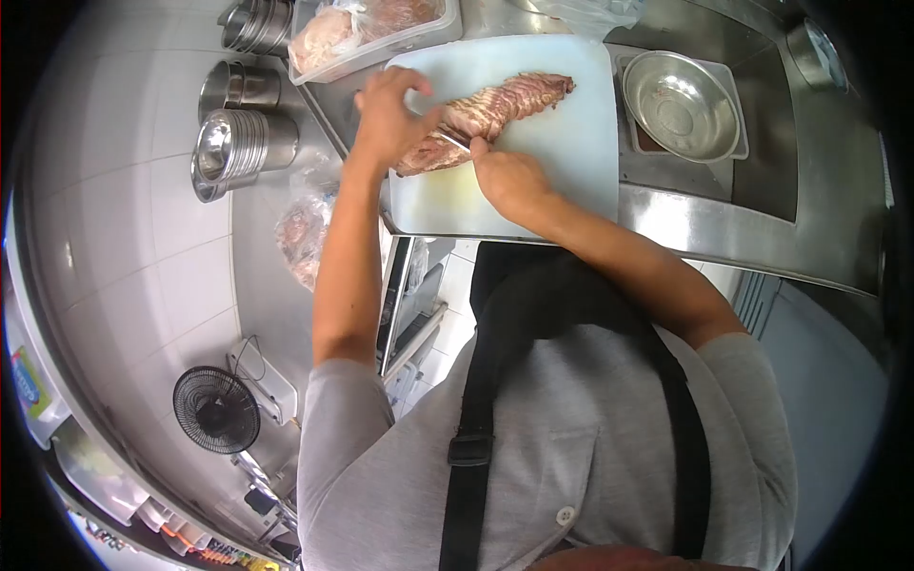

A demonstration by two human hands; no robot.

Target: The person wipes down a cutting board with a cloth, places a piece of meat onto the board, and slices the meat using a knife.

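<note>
A long slab of cooked-looking meat [509, 103], scored with close ridges like a rack of ribs, lies diagonally across a white cutting board [581, 181]. My right hand [511, 181] is closed around a knife [455, 142]; a short stretch of its blade shows against the middle of the meat, and the handle is hidden in my grip. Over the meat's left part reaches my left hand [388, 116], thumb and fingers curved apart. Its thumb tip is at the meat's edge; whether it presses on it I cannot tell.
Behind the board, a plastic tub [376, 48] holds raw-looking meat in bags. A metal bowl [682, 107] sits in a tray in the sink at right. Stacked metal pots [238, 152] and a bag of meat [307, 238] are at left. A black fan [216, 409] stands lower left.
</note>
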